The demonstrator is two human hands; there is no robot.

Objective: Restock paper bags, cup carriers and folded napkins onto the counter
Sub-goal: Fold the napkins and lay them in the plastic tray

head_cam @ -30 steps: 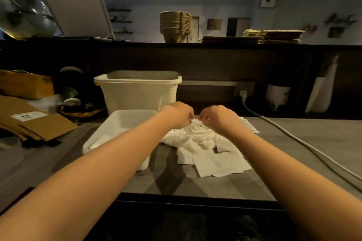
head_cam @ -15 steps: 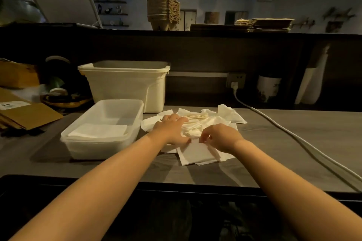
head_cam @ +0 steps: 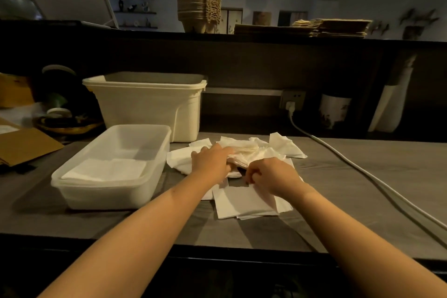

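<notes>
Mid-desk [head_cam: 362, 201], just R of the tray [head_cam: 154, 172], the napkins [head_cam: 285, 147] lie in a loose heap. L hand [head_cam: 212, 162] rests flat on them; R hand [head_cam: 271, 174] pinches a sheet's edge. Cable [head_cam: 362, 172] crosses the R side; open desk top w/ room toward the front edge.

Both bare forearms reach in from the near edge and converge toward the middle. The left hand [head_cam: 212, 161] lies palm down, fingers stretched far and rightward. Just beside it, the right hand [head_cam: 274, 175] is knuckles up, its curled fingers and thumb pinching a napkin [head_cam: 242, 199] edge.
</notes>
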